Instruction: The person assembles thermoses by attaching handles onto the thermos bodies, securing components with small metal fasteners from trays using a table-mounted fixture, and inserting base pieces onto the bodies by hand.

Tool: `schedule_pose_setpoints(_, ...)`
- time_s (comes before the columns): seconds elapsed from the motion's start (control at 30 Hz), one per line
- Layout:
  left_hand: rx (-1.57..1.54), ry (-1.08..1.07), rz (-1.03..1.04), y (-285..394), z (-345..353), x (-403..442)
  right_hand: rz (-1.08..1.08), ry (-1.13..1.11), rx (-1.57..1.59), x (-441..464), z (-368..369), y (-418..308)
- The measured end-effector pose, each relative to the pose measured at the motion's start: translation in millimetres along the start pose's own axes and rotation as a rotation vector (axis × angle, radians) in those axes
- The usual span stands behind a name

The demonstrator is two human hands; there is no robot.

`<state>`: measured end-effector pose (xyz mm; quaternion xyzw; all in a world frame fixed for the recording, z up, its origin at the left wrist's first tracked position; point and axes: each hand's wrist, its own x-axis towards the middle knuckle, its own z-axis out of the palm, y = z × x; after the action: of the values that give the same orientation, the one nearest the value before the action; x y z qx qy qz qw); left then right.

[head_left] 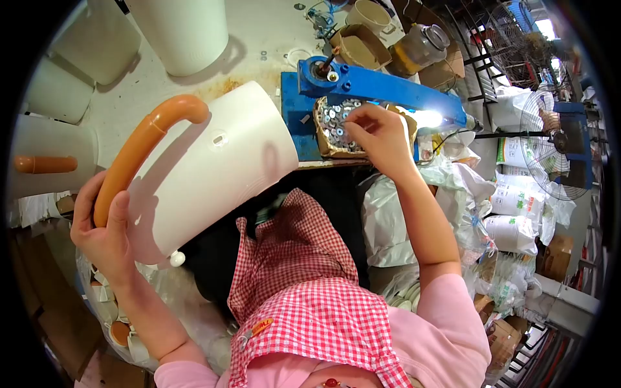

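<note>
My left hand [107, 226] is closed around the lower end of an orange curved handle [143, 143]. The handle joins a large white cylindrical container [226, 165], which lies tilted at the table's edge. A small slot shows in its wall near the handle's upper end. My right hand [383, 137] is over a cardboard box [319, 132] full of small metal fasteners [335, 123]. Its thumb and fingers are pinched together at the fasteners; what they hold, if anything, is too small to make out.
A blue press-like machine [394, 92] with a lit lamp stands just beyond the box. More white containers [181, 32] stand at the left. At the back are a brown tray [361, 48] and a clear jar [424, 48]. Plastic bags [394, 220] and a fan [553, 139] occupy the right.
</note>
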<state>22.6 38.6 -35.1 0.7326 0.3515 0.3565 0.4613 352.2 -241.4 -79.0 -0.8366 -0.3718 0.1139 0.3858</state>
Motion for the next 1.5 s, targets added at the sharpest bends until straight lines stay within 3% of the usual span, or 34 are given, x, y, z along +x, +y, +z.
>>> schedule_pose_setpoints(0.03, -0.022, 0.003, 0.001, 1.0, 1.9, -0.7, 0.085, -0.006, 0.285, 0.8, -8.7, -14.7)
schedule_pose_setpoints(0.07, -0.042, 0.0, 0.001, 2.7, 3.7, -1.9, 0.083, -0.005, 0.282, 7.0, -16.9, -28.5)
schedule_pose_setpoints(0.13, -0.033, -0.008, 0.023, 6.7, 7.5, -2.2, -0.007, 0.088, 0.602, 22.0, -29.9, -55.9)
schedule_pose_setpoints(0.63, 0.028, 0.008, 0.1, 5.4, 8.2, -0.9, -0.115, 0.077, 0.451, 72.9, -26.6, -77.5)
schedule_pose_setpoints(0.7, 0.059, 0.021, 0.162, 4.4, 9.2, 0.7, -0.074, 0.039, 0.449, 72.1, -28.1, -78.5)
schedule_pose_setpoints(0.77, -0.049, 0.017, 0.043, 7.4, 7.7, 1.7, -0.08, 0.042, 0.523, 68.3, -26.5, -78.8)
schedule_pose_setpoints(0.83, -0.072, 0.04, 0.037, 9.5, 4.3, 2.9, 0.061, 0.182, 0.547, 53.3, -25.6, -85.0)
schedule_pose_setpoints(0.97, -0.081, 0.096, 0.089, 27.9, -1.6, 17.0, 0.066, -0.135, 0.507, 16.0, -11.5, -70.3)
schedule_pose_setpoints(1.03, -0.104, 0.096, 0.115, 45.6, 9.9, 28.0, -0.137, -0.133, 0.564, 8.9, 4.5, -74.2)
schedule_pose_setpoints(1.07, -0.114, 0.064, 0.155, 52.7, 18.1, 34.2, -0.096, -0.243, 0.703, 9.4, 2.8, -77.1)
schedule_pose_setpoints(1.17, -0.059, 0.067, 0.312, 69.6, 56.5, 56.8, -0.055, -0.128, 0.958, 10.2, 6.3, -81.4)
schedule_pose_setpoints(1.33, -0.128, -0.034, 0.445, 96.9, 113.3, 71.1, -0.103, 0.064, 1.059, 14.8, 0.1, -52.9)
schedule_pose_setpoints(1.5, -0.136, -0.088, 0.379, 94.7, 128.7, 77.5, -0.106, 0.106, 1.063, 19.0, -1.2, -37.9)
